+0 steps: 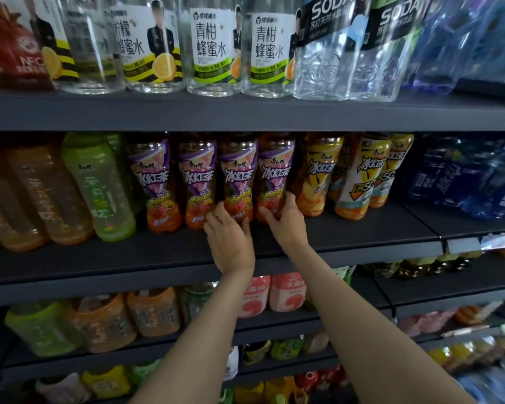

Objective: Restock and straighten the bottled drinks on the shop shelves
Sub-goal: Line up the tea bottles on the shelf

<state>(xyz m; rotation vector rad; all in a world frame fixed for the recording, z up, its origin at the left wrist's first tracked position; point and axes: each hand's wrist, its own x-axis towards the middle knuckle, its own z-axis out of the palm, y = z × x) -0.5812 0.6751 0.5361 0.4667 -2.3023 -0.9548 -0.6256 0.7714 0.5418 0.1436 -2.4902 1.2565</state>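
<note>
Nearest, left hand [231, 240] cupped on base of third purple-label tea bottle [237, 182], fingers curled round it. Right hand [286, 220] grips fourth purple-label tea bottle [274, 176] just beside, thumb on its right flank. Likely squaring both to middle shelf [99, 258] front. Beyond, yellow-label tea bottles [318, 176] right of pair.

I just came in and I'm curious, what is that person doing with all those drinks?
A person is tidying bottles on a shop shelf. Both hands are down at the bottoms of two purple-labelled iced tea bottles on the middle shelf: the left hand grips the third purple bottle, and the right hand grips the fourth purple bottle beside it. Both bottles stand upright in a row with other drinks around them.
</note>
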